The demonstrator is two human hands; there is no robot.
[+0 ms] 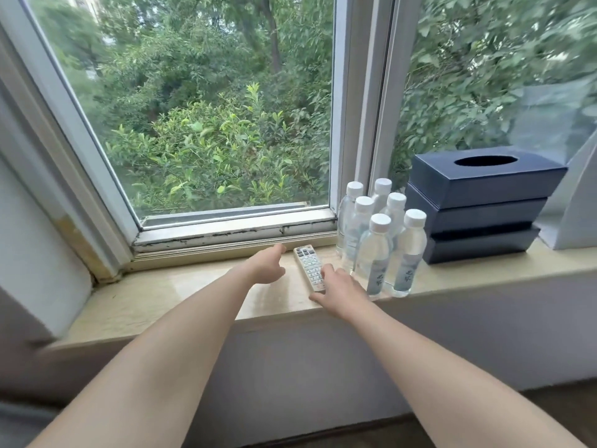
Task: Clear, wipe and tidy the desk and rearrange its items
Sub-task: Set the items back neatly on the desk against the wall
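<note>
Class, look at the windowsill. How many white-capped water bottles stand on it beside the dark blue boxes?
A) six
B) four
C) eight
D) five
A: six white caps can be counted in the cluster of water bottles, which stands between the remote and the stacked dark blue boxes.

Near end of remote (308, 264) sits under right grip (339, 291); can't tell if it pinches or only rests there. Key legends too small to read. Left grip (266, 265) seen from behind, fingertip contact with windowsill (181, 295) unclear. Bottles (376, 253): back ones partly masked by front ones, label print illegible. White object (578, 215) cut by right edge. Grey panel (35, 270) at left is blurred. Both forearms run off bottom edge.
</note>
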